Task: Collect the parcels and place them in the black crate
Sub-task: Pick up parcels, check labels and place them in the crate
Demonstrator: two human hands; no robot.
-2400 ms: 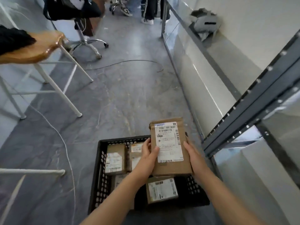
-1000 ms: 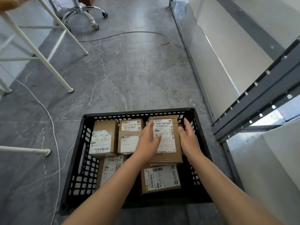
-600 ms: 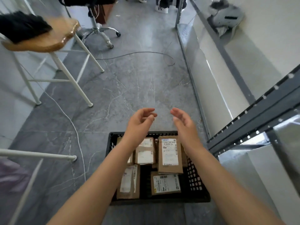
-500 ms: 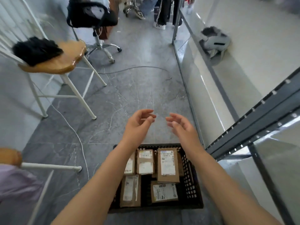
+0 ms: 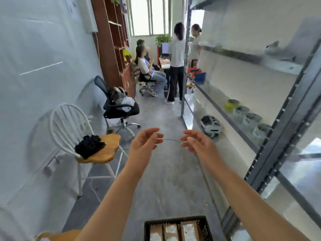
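On floor beneath both forearms: black crate (image 5: 173, 221) | parcels (image 5: 188, 232) inside, long axes pointing away | left hand (image 5: 144, 145), right hand (image 5: 198, 145) above, fingers loosely spread, empty | no loose parcel visible

I am wearing the one wide-angle camera on my head. It is facing forward along the floor (image 5: 161, 180), pitched slightly down, showing my left hand (image 5: 144, 145) and right hand (image 5: 199, 145) close ahead, the black crate (image 5: 173, 220) at the bottom edge.
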